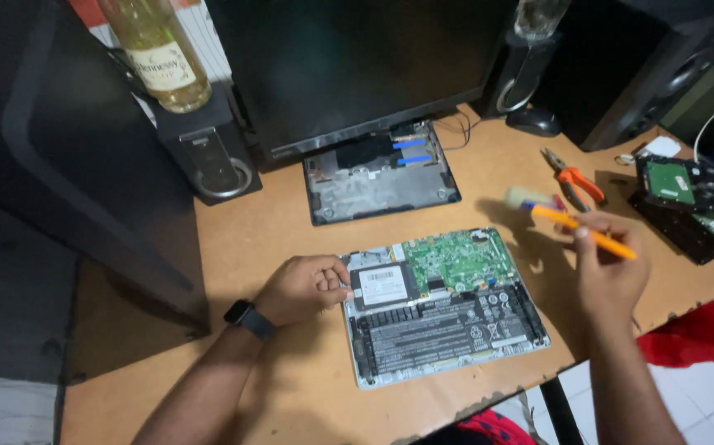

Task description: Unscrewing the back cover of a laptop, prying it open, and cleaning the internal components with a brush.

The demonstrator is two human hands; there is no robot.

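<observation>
**Hands on the opened laptop**

Your left hand (303,287) rests curled against the left edge of the opened laptop (443,305) lying mid-table (291,222); your right hand (608,268) is clamped on an orange-handled brush (575,221), raised beside it. That bared green board (456,259) looks fragile, so steady it by the stiff outer frame.

— Desk surface? 
— Matt brown fibreboard desk (275,239), edge chipped rough.

— Opened laptop (443,305)? 
— Silvery casing, glossy green circuit board (456,257), matt black battery (448,334).

— Tools? 
— Smooth orange plastic brush handle (588,233); pliers (573,180), metal jaws, orange grips.
</observation>
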